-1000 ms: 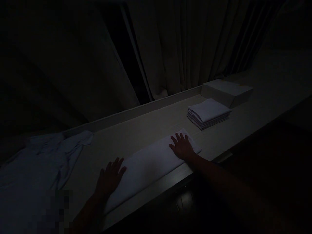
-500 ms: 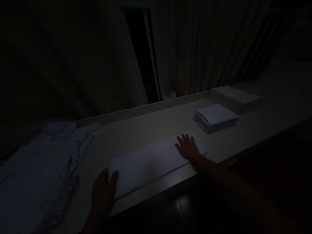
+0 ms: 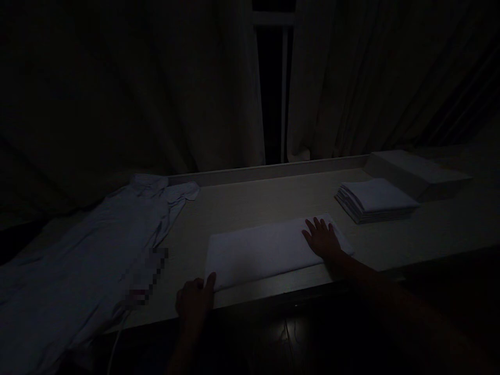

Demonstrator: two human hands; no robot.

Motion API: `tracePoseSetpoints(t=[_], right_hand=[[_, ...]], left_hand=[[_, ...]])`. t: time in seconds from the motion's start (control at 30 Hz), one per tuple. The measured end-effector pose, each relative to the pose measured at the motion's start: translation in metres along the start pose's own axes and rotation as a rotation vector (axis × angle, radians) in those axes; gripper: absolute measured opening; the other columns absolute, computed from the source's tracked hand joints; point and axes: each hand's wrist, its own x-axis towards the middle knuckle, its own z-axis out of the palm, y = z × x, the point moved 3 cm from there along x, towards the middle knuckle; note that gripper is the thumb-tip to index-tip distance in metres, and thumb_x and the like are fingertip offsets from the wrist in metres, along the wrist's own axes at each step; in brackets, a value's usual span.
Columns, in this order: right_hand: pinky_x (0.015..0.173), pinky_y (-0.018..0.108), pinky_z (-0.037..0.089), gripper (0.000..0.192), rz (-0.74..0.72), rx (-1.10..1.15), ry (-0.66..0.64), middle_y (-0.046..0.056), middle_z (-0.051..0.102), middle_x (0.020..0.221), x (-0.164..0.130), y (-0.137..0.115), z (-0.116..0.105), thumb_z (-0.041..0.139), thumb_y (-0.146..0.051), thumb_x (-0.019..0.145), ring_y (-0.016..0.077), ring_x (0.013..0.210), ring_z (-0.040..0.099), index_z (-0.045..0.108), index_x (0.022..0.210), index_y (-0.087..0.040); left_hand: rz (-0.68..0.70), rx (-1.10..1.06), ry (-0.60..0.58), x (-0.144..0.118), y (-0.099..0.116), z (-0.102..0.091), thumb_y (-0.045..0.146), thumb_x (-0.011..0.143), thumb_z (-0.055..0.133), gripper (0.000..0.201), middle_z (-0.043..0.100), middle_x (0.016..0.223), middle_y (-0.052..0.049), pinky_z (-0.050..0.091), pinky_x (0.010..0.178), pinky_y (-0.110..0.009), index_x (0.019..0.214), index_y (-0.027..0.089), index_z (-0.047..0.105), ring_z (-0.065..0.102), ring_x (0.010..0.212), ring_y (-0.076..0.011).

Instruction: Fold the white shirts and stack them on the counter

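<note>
A folded white cloth (image 3: 260, 252) lies in a long flat strip on the pale tabletop (image 3: 253, 203). Flat on its right end rests my right hand (image 3: 322, 238), fingers spread. At the near left corner is my left hand (image 3: 195, 299), with its fingers curled and the thumb against the cloth's edge. The hold there is dark, but the hand looks closed on the corner. Further right stands a neat stack of folded white cloths (image 3: 377, 200), which neither hand touches.
To the left a white shirt (image 3: 97, 250) is spread out, with a blurred-out patch and a pale cord (image 3: 117, 341) by it. A box-like block (image 3: 422, 169) stands at the back right. A low ledge (image 3: 273, 172) runs along the back, before dark curtains (image 3: 219, 94).
My view has turned left, so things sit further right. My left hand has moved from the cloth's left end to its near corner, fingers curling in. The right hand stays flat on the cloth.
</note>
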Motion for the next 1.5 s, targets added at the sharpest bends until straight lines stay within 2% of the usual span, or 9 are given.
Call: tracePoseSetpoints(t=[0.2, 0.3, 0.4, 0.5, 0.57, 0.77, 1.03, 1.33, 1.5], right_hand=[[0.111, 0.058, 0.010, 0.066, -0.001, -0.008, -0.020, 0.013, 0.027, 0.156, 0.002, 0.001, 0.002, 0.018, -0.060, 0.097, 0.0353, 0.142, 0.022, 0.030, 0.151, -0.024], [0.111, 0.058, 0.011, 0.066, 0.007, -0.010, -0.027, 0.013, 0.029, 0.155, 0.004, 0.001, 0.005, 0.018, -0.060, 0.096, 0.0352, 0.142, 0.024, 0.032, 0.150, -0.024], [0.111, 0.058, 0.012, 0.066, -0.007, -0.021, -0.016, 0.013, 0.029, 0.155, 0.005, 0.002, 0.006, 0.019, -0.060, 0.096, 0.0352, 0.142, 0.024, 0.033, 0.150, -0.024], [0.111, 0.058, 0.012, 0.066, -0.021, -0.040, -0.005, 0.013, 0.029, 0.155, 0.003, 0.002, 0.005, 0.019, -0.059, 0.097, 0.0352, 0.142, 0.023, 0.031, 0.150, -0.024], [0.111, 0.057, 0.012, 0.065, -0.021, -0.047, -0.007, 0.013, 0.028, 0.155, 0.002, 0.002, 0.004, 0.018, -0.059, 0.097, 0.0351, 0.142, 0.023, 0.030, 0.151, -0.024], [0.111, 0.057, 0.011, 0.066, -0.019, -0.041, -0.027, 0.012, 0.027, 0.156, 0.004, 0.002, 0.005, 0.017, -0.060, 0.097, 0.0350, 0.142, 0.022, 0.030, 0.151, -0.024], [0.112, 0.057, 0.012, 0.065, -0.005, -0.013, -0.010, 0.012, 0.028, 0.156, 0.005, 0.004, 0.008, 0.019, -0.061, 0.096, 0.0353, 0.142, 0.022, 0.031, 0.150, -0.026], [0.112, 0.058, 0.011, 0.062, -0.014, 0.037, 0.015, 0.012, 0.031, 0.154, 0.004, 0.002, 0.001, 0.026, -0.058, 0.097, 0.0354, 0.142, 0.024, 0.034, 0.149, -0.026], [0.113, 0.057, 0.009, 0.060, -0.015, 0.085, 0.050, 0.011, 0.030, 0.155, 0.003, 0.000, -0.004, 0.029, -0.057, 0.097, 0.0343, 0.143, 0.022, 0.036, 0.148, -0.026]], left_hand=[[-0.072, 0.033, -0.069, 0.003, -0.001, -0.003, 0.060, 0.083, 0.033, 0.054, 0.068, 0.092, -0.014, 0.044, 0.073, -0.044, 0.074, 0.022, 0.070, 0.060, 0.087, -0.0336], [-0.030, 0.068, 0.090, -0.005, 0.006, -0.011, 0.055, 0.084, 0.035, 0.050, 0.067, 0.095, -0.015, 0.045, 0.079, -0.047, 0.086, 0.019, 0.069, 0.059, 0.094, -0.0348], [0.166, 0.034, 0.305, -0.018, 0.033, -0.022, 0.046, 0.090, 0.032, 0.047, 0.063, 0.114, -0.015, 0.041, 0.095, -0.047, 0.107, 0.016, 0.064, 0.054, 0.111, -0.0310], [0.498, 0.006, 0.259, -0.021, 0.073, -0.018, 0.045, 0.092, 0.030, 0.052, 0.052, 0.138, -0.014, 0.029, 0.112, -0.040, 0.123, 0.013, 0.057, 0.041, 0.132, -0.0250], [0.600, 0.058, 0.187, -0.014, 0.092, -0.008, 0.053, 0.091, 0.032, 0.062, 0.038, 0.151, -0.013, 0.020, 0.117, -0.042, 0.136, 0.013, 0.048, 0.025, 0.143, -0.0265], [0.443, 0.183, 0.078, 0.017, 0.083, 0.027, 0.072, 0.085, 0.025, 0.087, 0.025, 0.157, -0.018, 0.016, 0.115, -0.052, 0.148, 0.013, 0.031, 0.016, 0.146, -0.0350], [0.411, 0.238, 0.097, 0.016, 0.075, 0.030, 0.076, 0.082, 0.022, 0.095, 0.026, 0.155, -0.022, 0.016, 0.114, -0.051, 0.149, 0.008, 0.028, 0.018, 0.144, -0.0389], [0.374, 0.341, 0.027, 0.019, 0.078, 0.028, 0.070, 0.082, 0.028, 0.089, 0.030, 0.153, -0.025, 0.018, 0.108, -0.063, 0.146, 0.008, 0.034, 0.021, 0.141, -0.0441], [0.569, 0.355, 0.044, 0.044, 0.112, 0.021, 0.048, 0.088, 0.030, 0.065, 0.032, 0.152, -0.022, 0.021, 0.110, -0.057, 0.136, 0.008, 0.047, 0.025, 0.141, -0.0376]])
